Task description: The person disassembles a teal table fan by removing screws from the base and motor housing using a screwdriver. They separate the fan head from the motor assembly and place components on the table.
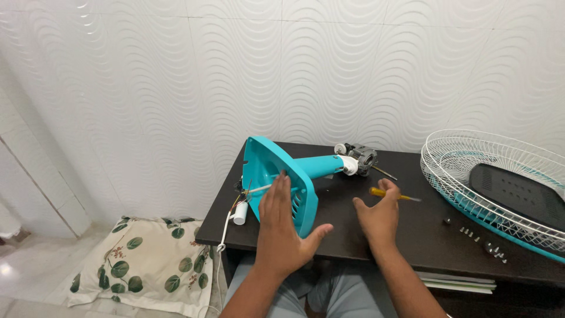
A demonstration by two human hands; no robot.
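Fan stand (281,175), teal, lies on its side on the dark counter (412,229), base facing the person, motor (360,159) at 1 o'clock of the base. Left hand (282,227) flat and unclenched against the base. Right hand (376,215) loosely open, fingertips touching a yellow-handled screwdriver (393,194). Wire fan guard (500,182) at 3 o'clock, loose screws (478,237) beside it.

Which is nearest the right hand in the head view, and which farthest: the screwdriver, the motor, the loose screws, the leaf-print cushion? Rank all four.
1. Screwdriver: just above the right hand, by its fingers.
2. Motor: behind it, at the teal stand's end.
3. Loose screws: to its right, below the fan guard.
4. Cushion: far left, on the floor.
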